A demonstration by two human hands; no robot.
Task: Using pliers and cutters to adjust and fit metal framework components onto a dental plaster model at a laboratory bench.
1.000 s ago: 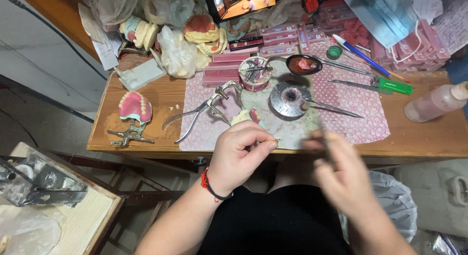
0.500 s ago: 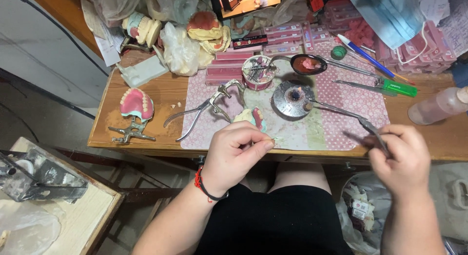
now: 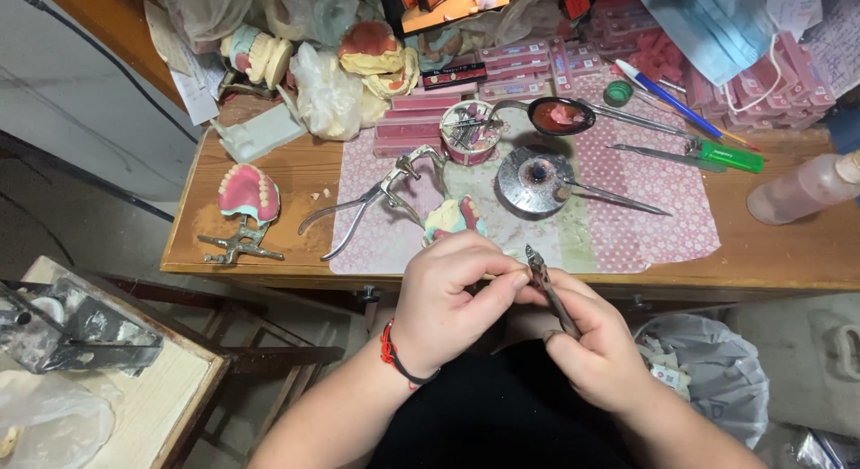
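Seen from above, two bare hands meet just below the front edge of a cluttered wooden workbench (image 3: 788, 254). The left hand (image 3: 448, 299), with a red and black band at the wrist, is curled shut, its fingertips pinched on something too small to make out. The right hand (image 3: 596, 344) is closed round the handles of small dark pliers (image 3: 551, 290), whose tip points up and touches the left fingertips. Both hands hover over the person's lap, just off the workbench.

On the workbench, a pink patterned cloth (image 3: 654, 227) covers the middle. Near its front edge, just beyond the left hand, lies a pale dental cast with pink gums (image 3: 452, 218). To its left rest large metal pliers (image 3: 367, 205). Further left, near the front left corner, a set of pink false teeth sits on a metal stand (image 3: 244, 205). A round metal burner (image 3: 536, 178) stands mid-cloth, with a small spoon of pink wax (image 3: 560, 115) behind it.
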